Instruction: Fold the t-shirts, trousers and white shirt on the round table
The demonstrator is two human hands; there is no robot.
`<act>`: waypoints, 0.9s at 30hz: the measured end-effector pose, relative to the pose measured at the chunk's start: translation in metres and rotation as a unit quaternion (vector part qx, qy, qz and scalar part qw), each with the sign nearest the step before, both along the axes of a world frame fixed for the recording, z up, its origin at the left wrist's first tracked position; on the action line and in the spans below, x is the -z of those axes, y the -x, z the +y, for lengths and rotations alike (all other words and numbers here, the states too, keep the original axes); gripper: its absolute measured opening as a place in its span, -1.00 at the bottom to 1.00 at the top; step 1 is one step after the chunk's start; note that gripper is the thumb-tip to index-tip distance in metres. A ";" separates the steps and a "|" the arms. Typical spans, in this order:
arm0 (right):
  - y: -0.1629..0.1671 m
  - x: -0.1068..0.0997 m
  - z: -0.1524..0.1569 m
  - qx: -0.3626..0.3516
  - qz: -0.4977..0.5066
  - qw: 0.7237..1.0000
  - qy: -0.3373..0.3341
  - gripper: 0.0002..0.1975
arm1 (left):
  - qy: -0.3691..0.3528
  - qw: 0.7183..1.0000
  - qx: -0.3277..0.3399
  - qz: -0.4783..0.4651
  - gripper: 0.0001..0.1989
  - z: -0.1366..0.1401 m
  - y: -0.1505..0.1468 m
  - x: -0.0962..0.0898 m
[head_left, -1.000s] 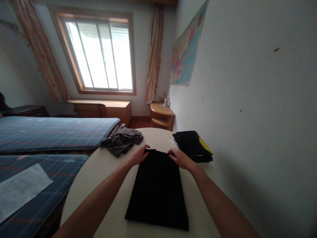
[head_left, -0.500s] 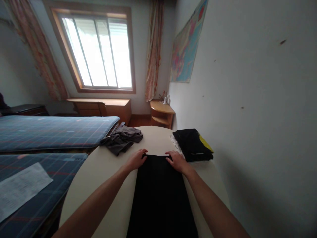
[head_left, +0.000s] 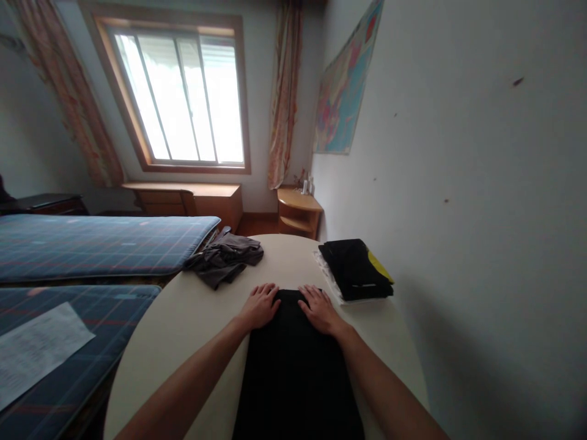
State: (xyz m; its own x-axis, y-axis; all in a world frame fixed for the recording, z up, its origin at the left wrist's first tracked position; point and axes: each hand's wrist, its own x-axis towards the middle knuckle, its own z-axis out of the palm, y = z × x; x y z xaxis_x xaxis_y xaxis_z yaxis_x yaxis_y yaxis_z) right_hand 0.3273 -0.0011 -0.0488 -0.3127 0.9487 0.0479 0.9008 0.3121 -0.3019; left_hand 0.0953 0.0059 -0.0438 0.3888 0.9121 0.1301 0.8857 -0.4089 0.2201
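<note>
A long black garment (head_left: 296, 373) lies flat on the pale round table (head_left: 183, 342), its narrow far end under my hands and its near end running out of view at the bottom. I cannot tell what kind of garment it is. My left hand (head_left: 261, 305) rests flat on its far left corner, fingers stretched forward. On the far right corner lies my right hand (head_left: 320, 308), also flat with its fingers spread. Both palms press down on the cloth and neither grips it.
Folded clothes in a stack (head_left: 353, 269), black with a yellow patch on top, sit at the table's far right by the wall. A crumpled dark grey garment (head_left: 227, 256) lies at the far left edge. Plaid mattresses (head_left: 101, 244) stand left, with a paper sheet (head_left: 43, 351) on one.
My fingers were curled at the black garment's far edge, near its corners. Now both hands have flattened onto the cloth and moved slightly closer together.
</note>
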 end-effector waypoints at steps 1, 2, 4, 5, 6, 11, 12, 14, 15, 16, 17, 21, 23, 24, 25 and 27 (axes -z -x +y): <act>-0.004 -0.002 0.003 -0.002 -0.002 1.000 -0.001 -0.44 | 0.000 1.000 -0.002 0.002 -0.54 0.002 0.001 -0.003; -0.009 -0.004 0.006 -0.005 -0.006 1.000 -0.002 -0.44 | 0.002 1.000 -0.005 0.004 -0.55 0.004 0.004 -0.007; -0.017 -0.009 0.011 -0.012 -0.017 1.000 0.000 -0.44 | 0.013 1.000 -0.011 0.009 -0.58 0.010 0.010 -0.013; -0.021 -0.012 0.014 -0.016 -0.020 1.000 0.004 -0.43 | 0.022 1.000 -0.013 0.011 -0.58 0.014 0.014 -0.015; -0.024 -0.015 0.016 -0.018 -0.021 1.000 0.009 -0.42 | 0.033 0.999 -0.013 0.014 -0.59 0.018 0.019 -0.018; -0.027 -0.033 0.027 -0.011 -0.034 0.998 0.047 -0.52 | 0.089 0.996 -0.004 0.021 -0.62 0.033 0.034 -0.025; -0.026 -0.036 0.030 -0.009 -0.037 0.998 0.059 -0.57 | 0.095 0.995 -0.001 0.021 -0.63 0.034 0.035 -0.026; -0.023 -0.043 0.033 -0.006 -0.038 0.996 0.079 -0.65 | 0.100 0.995 0.001 0.015 -0.64 0.035 0.034 -0.029; -0.022 -0.046 0.035 -0.004 -0.035 0.996 0.087 -0.68 | 0.099 0.995 -0.001 0.009 -0.62 0.034 0.034 -0.030; -0.021 -0.049 0.036 -0.002 -0.029 0.995 0.090 -0.70 | 0.094 0.996 -0.004 0.001 -0.58 0.034 0.033 -0.032; -0.021 -0.052 0.037 0.000 -0.021 0.996 0.089 -0.70 | 0.087 0.996 -0.010 -0.010 -0.54 0.034 0.033 -0.034; -0.021 -0.067 0.043 0.014 0.033 0.999 0.036 -0.59 | 0.036 0.996 -0.046 -0.070 -0.48 0.041 0.036 -0.045; -0.021 -0.077 0.045 0.023 0.063 0.998 -0.004 -0.50 | 0.005 0.992 -0.055 -0.112 -0.54 0.046 0.038 -0.054; -0.021 -0.082 0.046 0.027 0.075 0.997 -0.021 -0.48 | -0.010 0.990 -0.055 -0.133 -0.58 0.049 0.039 -0.059; -0.021 -0.087 0.047 0.029 0.087 0.995 -0.037 -0.47 | -0.022 0.986 -0.053 -0.155 -0.60 0.051 0.040 -0.065; -0.020 -0.098 0.045 0.026 0.118 0.990 -0.069 -0.53 | -0.043 0.979 -0.048 -0.193 -0.63 0.052 0.041 -0.076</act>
